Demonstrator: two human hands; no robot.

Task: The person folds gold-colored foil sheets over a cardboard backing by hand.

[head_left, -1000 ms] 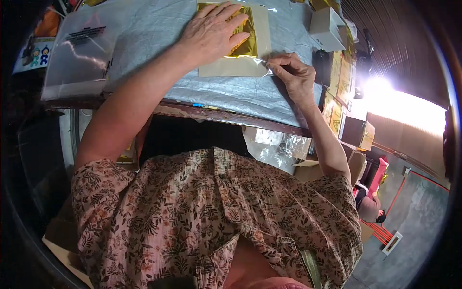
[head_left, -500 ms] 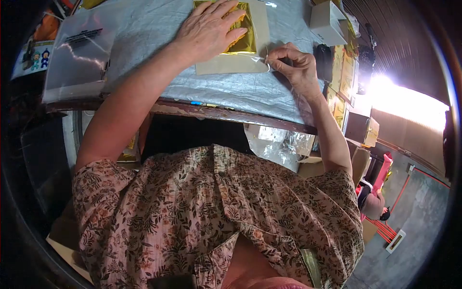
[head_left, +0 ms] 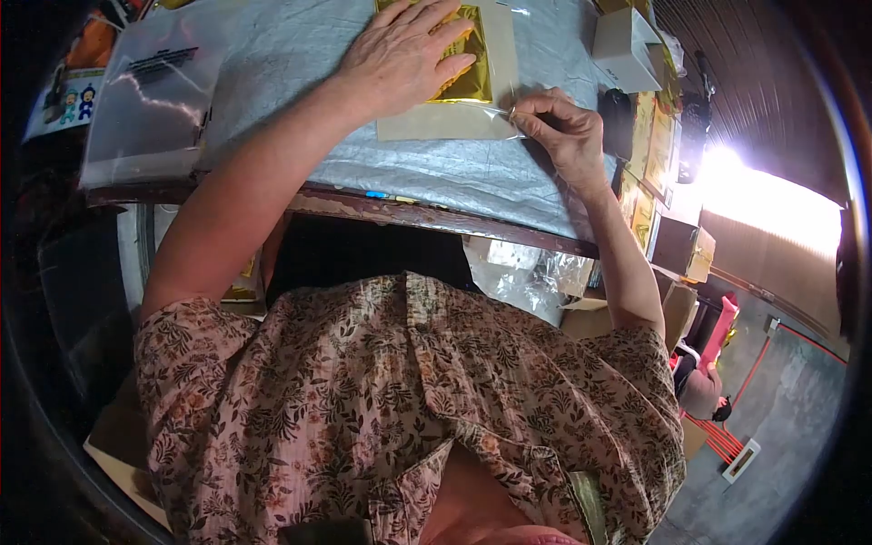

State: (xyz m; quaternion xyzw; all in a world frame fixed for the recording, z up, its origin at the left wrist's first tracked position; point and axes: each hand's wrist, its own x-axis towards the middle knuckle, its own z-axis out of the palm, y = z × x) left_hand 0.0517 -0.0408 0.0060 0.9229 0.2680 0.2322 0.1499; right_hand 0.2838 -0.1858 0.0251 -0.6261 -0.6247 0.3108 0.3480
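Observation:
My left hand (head_left: 400, 50) lies flat, fingers spread, on a shiny gold foil packet (head_left: 472, 64) that rests on a tan card (head_left: 445, 123) inside a clear plastic sleeve. My right hand (head_left: 563, 127) pinches the sleeve's near right corner (head_left: 511, 113) between thumb and forefinger. Both lie on the grey cloth-covered table (head_left: 436, 173).
A stack of clear plastic bags (head_left: 150, 91) lies at the left of the table. A white box (head_left: 622, 41), a dark object (head_left: 618, 123) and gold packets (head_left: 654, 145) sit at the right. Crumpled plastic (head_left: 518, 272) hangs below the table edge. Another person (head_left: 704, 386) is at the lower right.
The right hand has shifted slightly along the sleeve's corner while keeping its pinch. The left hand stays pressed on the gold packet.

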